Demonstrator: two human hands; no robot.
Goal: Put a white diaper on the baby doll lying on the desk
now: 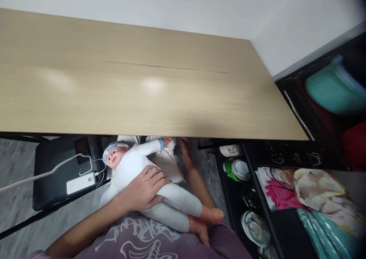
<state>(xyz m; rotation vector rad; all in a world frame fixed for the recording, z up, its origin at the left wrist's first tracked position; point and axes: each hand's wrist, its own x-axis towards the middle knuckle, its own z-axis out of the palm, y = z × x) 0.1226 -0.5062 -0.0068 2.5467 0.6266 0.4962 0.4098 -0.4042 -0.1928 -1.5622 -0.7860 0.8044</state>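
Observation:
A baby doll in a white outfit with blue cuffs and a "Baby" cap lies face up across my lap, its head to the left and bare feet to the right. My left hand wraps over the doll's waist, fingers on top and thumb toward its legs. Beyond the doll, my right hand reaches in under the table edge, which hides most of its fingers. Close by that hand, crumpled white cloth shows beneath the doll's outstretched arm.
A wooden tabletop spans the view above the doll. On the left, a white power bank with cables lies on a black seat. Black shelves on the right hold jars, a pink cloth and plastic packets.

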